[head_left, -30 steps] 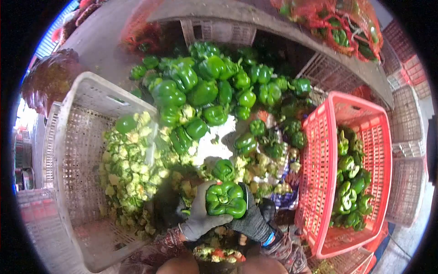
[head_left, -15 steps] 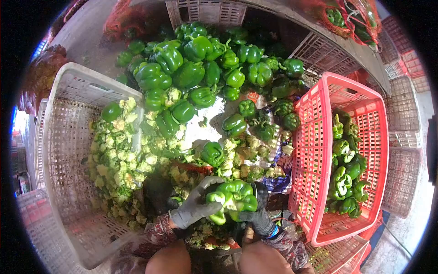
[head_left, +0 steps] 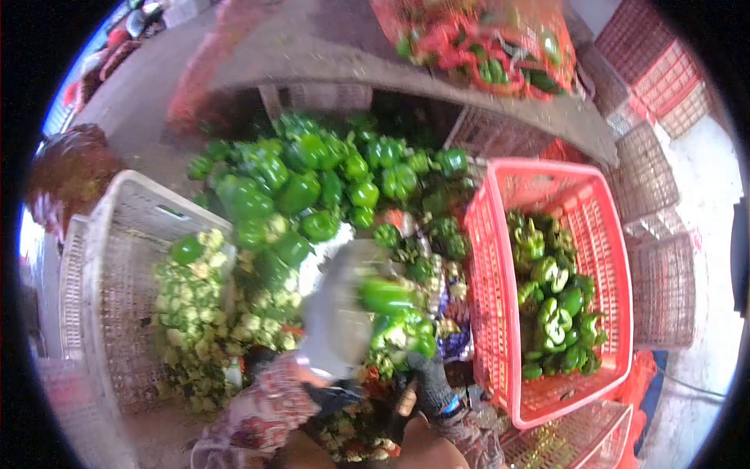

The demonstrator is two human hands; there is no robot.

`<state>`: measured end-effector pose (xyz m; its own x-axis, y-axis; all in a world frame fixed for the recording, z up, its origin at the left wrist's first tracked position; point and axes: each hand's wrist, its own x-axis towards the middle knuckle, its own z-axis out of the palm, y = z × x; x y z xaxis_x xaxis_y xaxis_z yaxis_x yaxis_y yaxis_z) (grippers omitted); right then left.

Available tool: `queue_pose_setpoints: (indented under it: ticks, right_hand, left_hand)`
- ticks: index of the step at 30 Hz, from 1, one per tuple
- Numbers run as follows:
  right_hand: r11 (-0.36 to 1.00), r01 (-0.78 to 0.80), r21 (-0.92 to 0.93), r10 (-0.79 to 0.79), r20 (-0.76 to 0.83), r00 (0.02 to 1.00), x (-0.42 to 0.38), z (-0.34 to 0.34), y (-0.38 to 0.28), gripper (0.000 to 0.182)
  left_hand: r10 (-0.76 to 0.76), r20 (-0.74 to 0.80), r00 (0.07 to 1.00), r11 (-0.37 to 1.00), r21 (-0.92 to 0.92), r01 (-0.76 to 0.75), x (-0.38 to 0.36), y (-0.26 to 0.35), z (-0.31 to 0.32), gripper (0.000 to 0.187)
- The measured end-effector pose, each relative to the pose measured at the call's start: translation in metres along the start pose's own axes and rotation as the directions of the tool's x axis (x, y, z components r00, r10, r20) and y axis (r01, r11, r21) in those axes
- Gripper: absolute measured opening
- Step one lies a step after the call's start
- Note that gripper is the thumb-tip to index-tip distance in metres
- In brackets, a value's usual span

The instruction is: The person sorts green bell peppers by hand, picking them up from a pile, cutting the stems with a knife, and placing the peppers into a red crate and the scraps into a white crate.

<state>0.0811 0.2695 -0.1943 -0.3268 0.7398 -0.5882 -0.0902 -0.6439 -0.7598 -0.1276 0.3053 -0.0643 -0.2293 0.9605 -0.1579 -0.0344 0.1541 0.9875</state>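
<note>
My left hand (head_left: 336,313), in a light grey glove, is smeared by motion in front of my lap, so its fingers do not show clearly. Right beside it is a blurred green bell pepper (head_left: 387,297). Just below, my right hand (head_left: 428,381), in a dark glove with a blue wristband, is closed at the underside of another bell pepper (head_left: 405,332) with pale patches. A short wooden handle (head_left: 406,400) sticks out by the right hand; its other end is hidden. Ahead lies a heap of whole bell peppers (head_left: 301,191).
A grey crate (head_left: 117,297) on the left borders a pile of pale green trimmings (head_left: 191,313). On the right, a red crate (head_left: 496,313) holds peppers (head_left: 558,320). Behind the heap runs a ledge (head_left: 375,74) with a red net bag (head_left: 492,62) of peppers. Stacked crates (head_left: 664,289) stand far right.
My left hand has moved from the pepper held between both hands, up and forward, and is now blurred. The right hand stays at the pepper. The camera view has tilted up and turned right.
</note>
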Motion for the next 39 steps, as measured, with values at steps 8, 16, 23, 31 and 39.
queue_pose_setpoints:
  ticks: [8, 16, 23, 31, 39]
  right_hand:
    - [0.901, 0.434, 0.008, -0.426, 0.205, 0.881, -0.057, 0.052, -0.117, 0.053]
    - [0.639, 0.73, -0.244, -0.537, 0.537, 0.65, -0.189, 0.127, -0.22, 0.09]
    - [0.466, 0.845, -0.262, -0.694, 0.484, 0.533, -0.238, 0.135, -0.205, 0.093]
    - [0.514, 0.743, -0.429, -0.559, 0.49, 0.669, -0.239, 0.094, -0.133, 0.088]
    - [0.663, 0.677, -0.32, -0.517, 0.458, 0.723, -0.237, 0.094, -0.112, 0.084]
  left_hand:
    - [0.286, 0.211, 0.935, 0.87, 0.352, -0.346, -0.028, 0.063, 0.007, 0.079]
    - [0.207, 0.009, 0.978, 0.878, -0.442, -0.182, -0.135, 0.141, -0.025, 0.046]
    - [0.426, -0.097, 0.9, 0.905, 0.024, -0.426, -0.21, 0.198, -0.017, 0.047]
    - [0.297, 0.041, 0.954, 0.933, -0.225, -0.281, -0.233, 0.103, -0.024, 0.043]
    - [-0.011, 0.141, 0.99, 0.874, -0.48, 0.078, -0.234, 0.093, -0.034, 0.035]
